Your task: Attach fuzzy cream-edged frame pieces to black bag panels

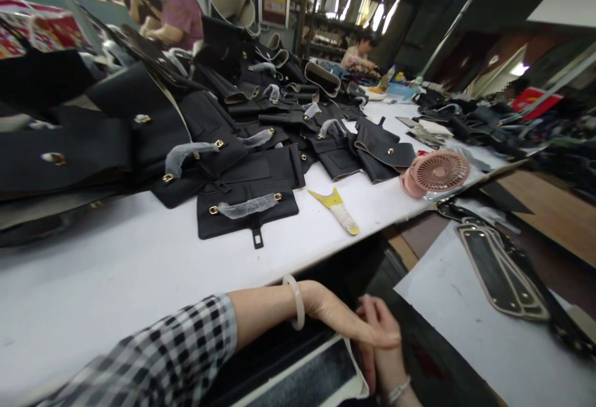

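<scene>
I see my left hand [354, 323] and right hand [382, 345] meeting below the near desk [116, 270] edge, fingers loosely curled, touching each other. They rest on a dark panel [316, 376], its long axis running near-left to far-right; whether they grip it, I cannot tell.

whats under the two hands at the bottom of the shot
The left hand lies over the right hand, above a dark panel with a white edge. What the palms cover is hidden.

Single head-worn view — looks forward and down, tilted, across white worktable [116, 283]. Near: left hand [347, 320] and right hand [384, 351] at bottom edge, close under lens. Far: workshop background, seated co-workers [179, 13] — small, distant. No second view.
</scene>
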The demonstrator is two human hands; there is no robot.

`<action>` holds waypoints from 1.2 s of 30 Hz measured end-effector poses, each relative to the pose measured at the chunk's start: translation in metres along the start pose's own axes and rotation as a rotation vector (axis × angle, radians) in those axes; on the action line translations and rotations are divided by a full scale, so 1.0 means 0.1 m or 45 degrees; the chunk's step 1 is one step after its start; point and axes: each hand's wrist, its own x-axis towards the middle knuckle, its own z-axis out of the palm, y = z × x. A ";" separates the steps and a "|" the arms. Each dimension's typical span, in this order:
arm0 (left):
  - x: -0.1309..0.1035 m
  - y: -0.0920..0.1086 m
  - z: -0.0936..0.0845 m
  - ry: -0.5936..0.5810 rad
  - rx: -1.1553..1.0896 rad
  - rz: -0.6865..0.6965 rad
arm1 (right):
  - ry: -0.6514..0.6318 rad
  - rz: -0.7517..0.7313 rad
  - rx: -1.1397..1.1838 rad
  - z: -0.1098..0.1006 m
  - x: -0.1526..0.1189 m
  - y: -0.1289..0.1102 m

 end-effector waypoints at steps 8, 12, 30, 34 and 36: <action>-0.06 0.10 -0.03 -0.048 -0.137 -0.228 | -0.190 -0.285 -0.463 0.19 1.56 -0.69; -0.11 0.13 0.02 0.020 -0.168 -0.180 | -0.403 -0.210 -0.563 0.38 1.80 -0.87; -0.06 0.12 0.09 0.073 -0.133 -0.282 | -1.404 0.783 0.256 -1.15 -0.72 -0.01; -0.09 0.19 0.10 0.079 -0.088 -0.330 | -1.404 0.754 0.268 -0.94 -0.70 -0.17; -0.13 0.25 0.11 0.124 -0.017 -0.391 | -1.402 0.733 0.294 -0.90 -0.69 -0.17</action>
